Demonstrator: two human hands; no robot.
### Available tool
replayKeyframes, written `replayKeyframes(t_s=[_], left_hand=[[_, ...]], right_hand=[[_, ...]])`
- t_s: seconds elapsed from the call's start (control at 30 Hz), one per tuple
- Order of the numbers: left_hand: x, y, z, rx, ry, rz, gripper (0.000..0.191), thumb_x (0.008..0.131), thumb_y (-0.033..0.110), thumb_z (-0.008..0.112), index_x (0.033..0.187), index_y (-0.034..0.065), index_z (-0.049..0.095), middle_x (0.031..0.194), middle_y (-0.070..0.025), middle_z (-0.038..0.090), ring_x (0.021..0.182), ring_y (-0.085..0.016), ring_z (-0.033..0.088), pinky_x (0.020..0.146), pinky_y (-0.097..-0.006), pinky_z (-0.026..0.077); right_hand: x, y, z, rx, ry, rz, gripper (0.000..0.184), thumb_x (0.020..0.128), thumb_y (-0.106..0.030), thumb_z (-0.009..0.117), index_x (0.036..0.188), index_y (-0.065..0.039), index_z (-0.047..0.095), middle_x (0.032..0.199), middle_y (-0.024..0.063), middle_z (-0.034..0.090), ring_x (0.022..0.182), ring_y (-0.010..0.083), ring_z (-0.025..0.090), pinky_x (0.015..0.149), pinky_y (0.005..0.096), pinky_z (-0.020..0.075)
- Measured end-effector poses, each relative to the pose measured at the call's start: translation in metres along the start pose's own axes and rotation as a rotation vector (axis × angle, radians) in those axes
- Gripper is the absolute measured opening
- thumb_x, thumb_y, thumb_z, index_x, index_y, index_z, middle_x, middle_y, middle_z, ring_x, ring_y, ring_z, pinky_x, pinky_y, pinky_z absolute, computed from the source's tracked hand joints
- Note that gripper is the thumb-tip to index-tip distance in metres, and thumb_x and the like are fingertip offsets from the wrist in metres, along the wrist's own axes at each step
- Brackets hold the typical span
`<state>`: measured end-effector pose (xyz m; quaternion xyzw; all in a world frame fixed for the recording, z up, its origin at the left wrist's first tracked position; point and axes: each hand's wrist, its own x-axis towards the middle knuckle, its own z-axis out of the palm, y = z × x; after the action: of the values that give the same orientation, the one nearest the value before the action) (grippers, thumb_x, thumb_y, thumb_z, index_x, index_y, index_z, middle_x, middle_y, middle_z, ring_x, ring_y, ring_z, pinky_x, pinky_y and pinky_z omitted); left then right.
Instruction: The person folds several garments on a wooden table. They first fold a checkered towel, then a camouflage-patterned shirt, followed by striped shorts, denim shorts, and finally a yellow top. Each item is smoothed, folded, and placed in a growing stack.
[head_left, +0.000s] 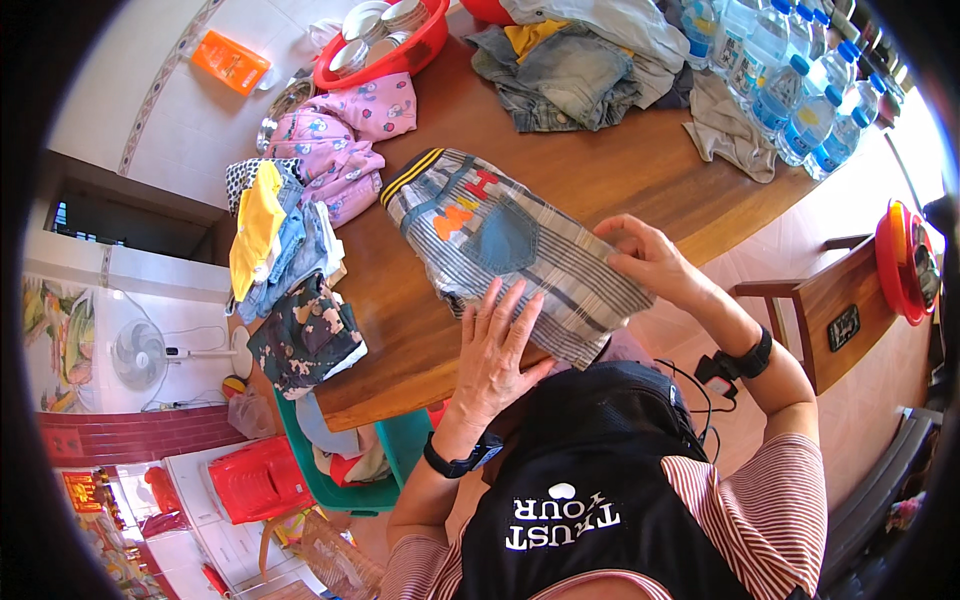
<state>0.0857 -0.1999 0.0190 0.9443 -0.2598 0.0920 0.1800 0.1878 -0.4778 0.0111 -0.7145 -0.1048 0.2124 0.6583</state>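
Observation:
A pair of plaid shorts (555, 289) lies folded lengthwise on the wooden table, with a blue denim pocket, red and orange letter patches and a black-and-yellow striped waistband. Its leg end reaches past the table's near edge. My left hand (495, 364) rests palm down with fingers apart on the lower side of the shorts. At the opposite side edge, my right hand (652, 262) touches the fabric with bent fingers; whether it pinches the cloth cannot be made out.
On the wooden table (390, 360) are camouflage clothing (307, 330), a yellow garment (256, 232), pink printed clothing (337, 142), jeans (577, 79) and several water bottles (795, 105). A red basin (431, 41) holds bowls. Below stands a green bin (405, 442); a wooden bench (810, 322) is at right.

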Motion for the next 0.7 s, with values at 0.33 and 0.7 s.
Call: replayKeyframes(t_s=[0.33, 0.7], left_hand=[[0.005, 0.002, 0.01, -0.462, 0.192, -0.013, 0.062, 0.085, 0.029, 0.075, 0.139, 0.0057, 0.056, 0.131, -0.0175, 0.064, 0.122, -0.037, 0.062, 0.101, -0.0465, 0.047], [-0.017, 0.002, -0.008, -0.925, -0.106, -0.243, 0.042, 0.104, 0.034, 0.058, 0.125, -0.0009, 0.067, 0.112, -0.0133, 0.074, 0.102, -0.028, 0.071, 0.089, -0.0358, 0.053]], right_hand=[[-0.026, -0.028, 0.015, 0.358, -0.208, 0.081, 0.035, 0.102, -0.008, 0.059, 0.136, -0.005, 0.059, 0.104, 0.0044, 0.073, 0.092, 0.0071, 0.066, 0.077, 0.0242, 0.0552], [-0.028, -0.005, 0.016, -0.903, -0.175, -0.693, 0.066, 0.08, -0.021, 0.079, 0.142, -0.015, 0.056, 0.137, 0.0126, 0.056, 0.127, 0.0344, 0.056, 0.106, 0.0462, 0.0443]])
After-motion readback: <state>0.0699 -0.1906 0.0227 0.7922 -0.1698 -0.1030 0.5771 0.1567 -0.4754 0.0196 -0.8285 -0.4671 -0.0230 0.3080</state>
